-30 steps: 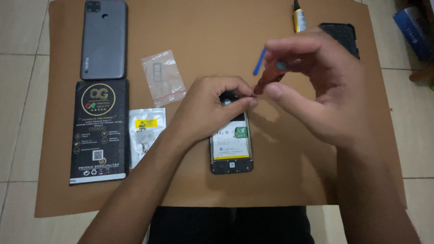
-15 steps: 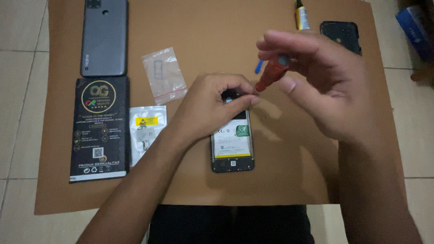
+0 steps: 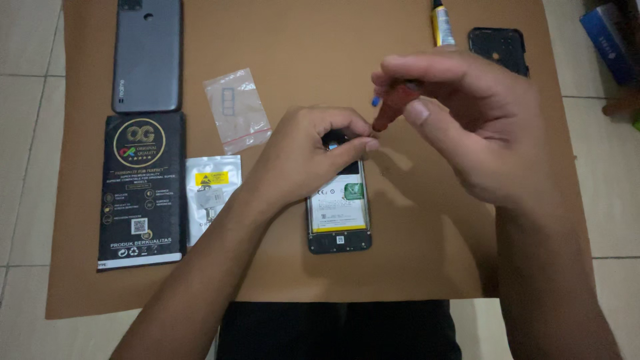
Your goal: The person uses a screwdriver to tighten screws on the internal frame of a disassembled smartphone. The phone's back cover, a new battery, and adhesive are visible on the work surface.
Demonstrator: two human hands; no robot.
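An opened phone [image 3: 338,213] with its white battery showing lies face down on the brown cardboard sheet [image 3: 320,53]. My left hand [image 3: 307,157] rests on the phone's top end, thumb and forefinger pinched at its upper right corner. My right hand [image 3: 467,127] hovers just right of it, fingers closed on a small red screwdriver [image 3: 395,105] with a blue cap, its tip pointing down toward the left fingertips. The phone's upper part is hidden under my left hand.
A grey phone back cover [image 3: 147,57] and a black flat box [image 3: 141,190] lie at the left. Beside them are a clear zip bag [image 3: 237,110] and a silver pouch [image 3: 210,200]. A glue tube [image 3: 441,23] and black inner frame [image 3: 499,48] sit top right.
My right hand has tilted the screwdriver, its blue cap dropping behind the fingers and the red shaft lowering toward the phone's top. My left hand has kept its place.
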